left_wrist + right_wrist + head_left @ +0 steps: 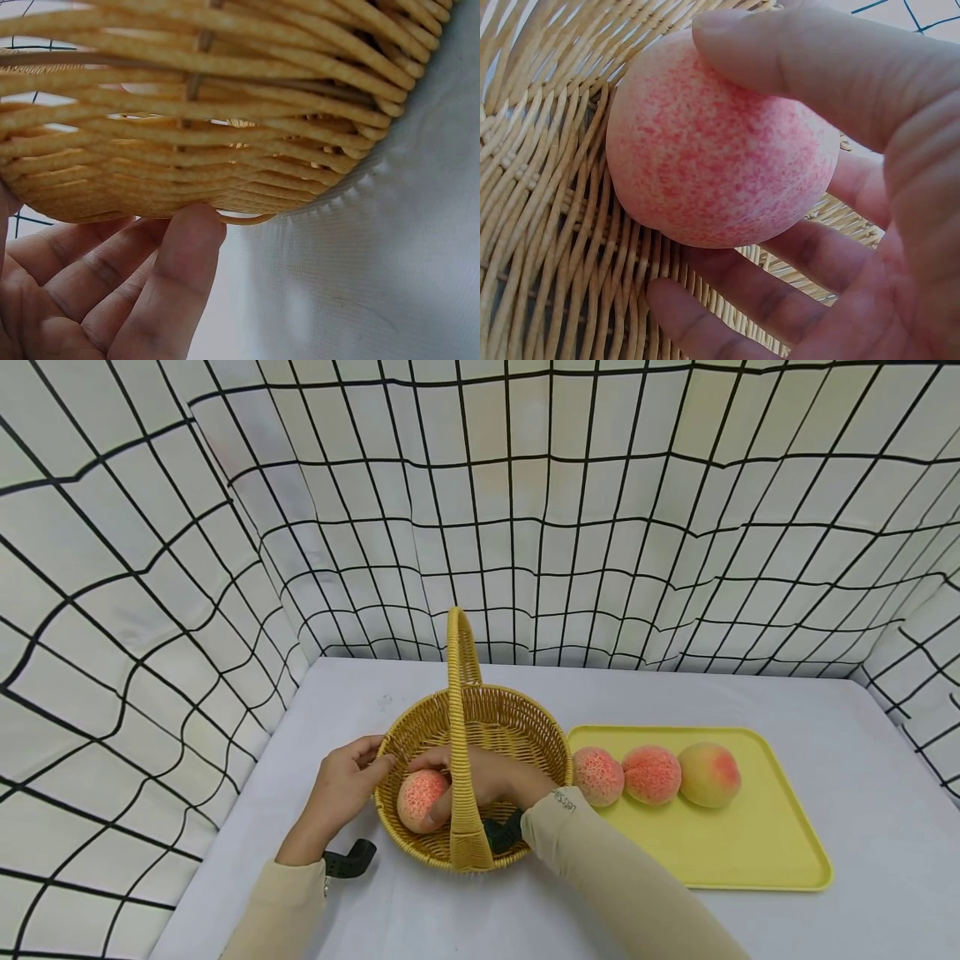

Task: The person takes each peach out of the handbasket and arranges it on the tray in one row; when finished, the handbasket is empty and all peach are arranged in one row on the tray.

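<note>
Inside a yellow wicker basket (pixel 517 718), at its left side, my right hand (pixel 480 772) grips a speckled pink peach (pixel 422 800). The right wrist view shows the thumb over this peach (pixel 720 150) and the fingers (pixel 772 292) curled beneath it, close to the woven wall. My left hand (pixel 345 785) holds the basket's left rim, thumb and fingers at the edge. From the left wrist, the thumb (pixel 176 277) touches the weave (pixel 247 150), while the other fingertips are partly hidden behind it. The arched handle (pixel 459 710) stands upright and crosses in front of my right hand.
Right of the basket lies a yellow tray (pixel 735 852). Along its upper part sit a pink peach (pixel 598 776), another pink peach (pixel 652 774) and a yellow-red peach (pixel 709 775). White cloth covers the table (pixel 870 827); black netting (pixel 525 518) over white sheets surrounds it.
</note>
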Available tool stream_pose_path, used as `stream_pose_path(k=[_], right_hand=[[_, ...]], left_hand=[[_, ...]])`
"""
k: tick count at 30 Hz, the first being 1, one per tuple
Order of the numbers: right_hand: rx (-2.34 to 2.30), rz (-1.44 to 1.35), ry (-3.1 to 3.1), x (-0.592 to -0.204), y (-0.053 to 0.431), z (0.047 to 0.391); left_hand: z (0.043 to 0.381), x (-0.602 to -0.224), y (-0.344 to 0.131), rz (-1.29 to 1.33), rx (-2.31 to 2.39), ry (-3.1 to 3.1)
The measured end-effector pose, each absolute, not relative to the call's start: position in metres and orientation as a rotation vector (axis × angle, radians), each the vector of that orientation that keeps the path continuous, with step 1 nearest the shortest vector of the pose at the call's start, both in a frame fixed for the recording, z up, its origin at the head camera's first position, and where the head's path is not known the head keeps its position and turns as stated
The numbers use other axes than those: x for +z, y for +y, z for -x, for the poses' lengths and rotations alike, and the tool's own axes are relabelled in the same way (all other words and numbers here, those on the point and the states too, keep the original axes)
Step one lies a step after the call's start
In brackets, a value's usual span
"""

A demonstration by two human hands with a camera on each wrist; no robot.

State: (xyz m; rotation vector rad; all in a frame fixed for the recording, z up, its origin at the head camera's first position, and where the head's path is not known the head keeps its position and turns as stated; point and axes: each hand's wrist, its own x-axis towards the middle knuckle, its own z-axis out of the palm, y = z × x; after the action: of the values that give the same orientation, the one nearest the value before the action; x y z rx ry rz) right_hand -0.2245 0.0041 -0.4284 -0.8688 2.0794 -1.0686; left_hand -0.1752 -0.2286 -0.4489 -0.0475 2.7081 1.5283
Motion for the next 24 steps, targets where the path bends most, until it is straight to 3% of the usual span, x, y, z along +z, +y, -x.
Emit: stream_pose_path(k=[24], right_hand=[[-1.075, 1.007, 2.204, -0.4251, 0.0094, 0.2295]], left_hand=[[0.1752, -0.4484, -0.2282, 0.063, 1.509, 2.721]])
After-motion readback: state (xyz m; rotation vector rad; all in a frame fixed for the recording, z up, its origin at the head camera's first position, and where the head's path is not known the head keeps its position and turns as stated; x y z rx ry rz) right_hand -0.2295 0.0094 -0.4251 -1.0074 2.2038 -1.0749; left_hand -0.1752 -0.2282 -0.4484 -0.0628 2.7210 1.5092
